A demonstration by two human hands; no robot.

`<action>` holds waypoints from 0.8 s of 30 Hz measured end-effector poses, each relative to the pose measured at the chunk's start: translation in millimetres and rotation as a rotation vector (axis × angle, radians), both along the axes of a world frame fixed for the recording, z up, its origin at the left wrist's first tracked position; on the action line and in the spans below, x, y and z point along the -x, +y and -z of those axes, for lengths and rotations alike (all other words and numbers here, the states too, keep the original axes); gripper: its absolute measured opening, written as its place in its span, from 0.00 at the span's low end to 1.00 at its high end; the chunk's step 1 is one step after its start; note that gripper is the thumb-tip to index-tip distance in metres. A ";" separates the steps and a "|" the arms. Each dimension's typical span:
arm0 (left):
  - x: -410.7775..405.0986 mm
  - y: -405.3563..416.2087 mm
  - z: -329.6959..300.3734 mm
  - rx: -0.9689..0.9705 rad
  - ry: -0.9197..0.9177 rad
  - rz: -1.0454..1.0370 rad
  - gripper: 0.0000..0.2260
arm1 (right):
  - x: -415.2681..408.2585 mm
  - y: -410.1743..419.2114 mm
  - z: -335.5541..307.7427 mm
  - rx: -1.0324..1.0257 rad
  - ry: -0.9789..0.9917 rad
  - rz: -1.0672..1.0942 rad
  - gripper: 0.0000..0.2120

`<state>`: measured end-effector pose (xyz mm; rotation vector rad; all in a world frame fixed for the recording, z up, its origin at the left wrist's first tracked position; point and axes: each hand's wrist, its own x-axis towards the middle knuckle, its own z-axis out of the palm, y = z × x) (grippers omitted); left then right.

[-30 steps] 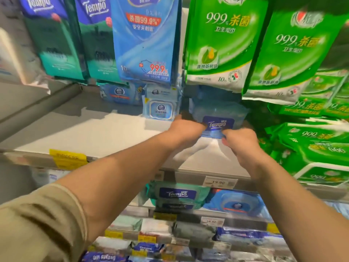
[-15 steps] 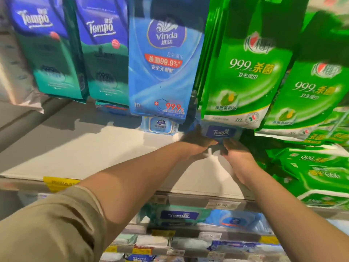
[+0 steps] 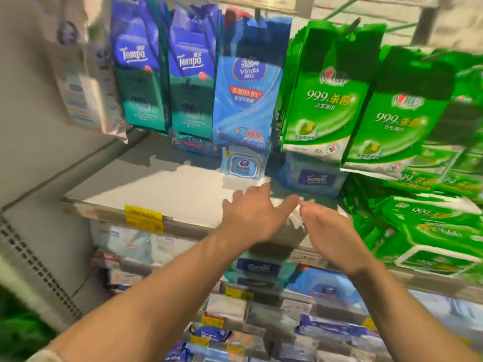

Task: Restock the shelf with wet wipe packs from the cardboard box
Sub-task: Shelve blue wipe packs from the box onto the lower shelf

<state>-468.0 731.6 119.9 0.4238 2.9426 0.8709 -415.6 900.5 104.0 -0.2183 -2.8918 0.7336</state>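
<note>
Both hands empty, held over the front of the shelf [image 3: 167,184]. Our left hand [image 3: 251,218] has its fingers spread and relaxed, palm down, gripping nothing. Our right hand [image 3: 332,231] sits just beside it, fingers loosely curled, nothing in it either; thumb tips nearly meet, contact unclear through motion blur.

Tempo pack [image 3: 313,177] lies flat at the back of the shelf, label toward us, apart from both hands, just behind and right of them. Vinda pack [image 3: 243,163] stands upright just left of it, lid facing us. We see the left half of the shelf board bare and white, with a yellow tag [image 3: 143,218] on its front edge.

Above the shelf, hanging bags: two Tempo bags [image 3: 162,71] at left, one blue Vinda bag [image 3: 248,87] in the middle, green bags [image 3: 326,100] at right. The Vinda bag's bottom edge overlaps the top of the Vinda pack; the green bags hang over the Tempo pack's top edge.

Right of the hands, green packs [image 3: 428,226] are piled on the same level, tilted and uneven. Below the shelf we see lower rows [image 3: 287,296] of more wipe packs with price tags, too blurred to read. Cardboard box not in view. Left side is a grey wall panel [image 3: 34,178].
</note>
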 end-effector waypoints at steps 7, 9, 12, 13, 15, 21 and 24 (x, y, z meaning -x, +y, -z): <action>-125.4 -73.5 15.2 -0.007 0.105 -0.138 0.41 | -75.6 -46.9 35.2 0.056 0.212 -0.213 0.31; -155.8 -96.2 26.1 0.016 0.073 -0.168 0.42 | -90.7 -68.2 40.6 0.113 0.202 -0.254 0.29; -204.6 -148.1 40.0 -0.004 0.003 -0.311 0.42 | -108.2 -123.1 48.3 0.109 0.109 -0.392 0.36; -220.5 -166.1 42.3 -0.020 -0.017 -0.364 0.42 | -113.6 -144.6 49.6 0.135 0.098 -0.442 0.36; -250.2 -201.7 46.7 -0.024 -0.047 -0.471 0.43 | -129.5 -188.5 50.8 0.179 0.041 -0.543 0.35; -321.0 -305.4 76.3 -0.055 -0.073 -0.752 0.40 | -168.9 -311.1 82.9 0.155 -0.108 -0.800 0.34; -351.0 -361.0 103.0 -0.138 -0.148 -0.865 0.36 | -186.0 -372.4 102.9 0.089 -0.203 -0.903 0.27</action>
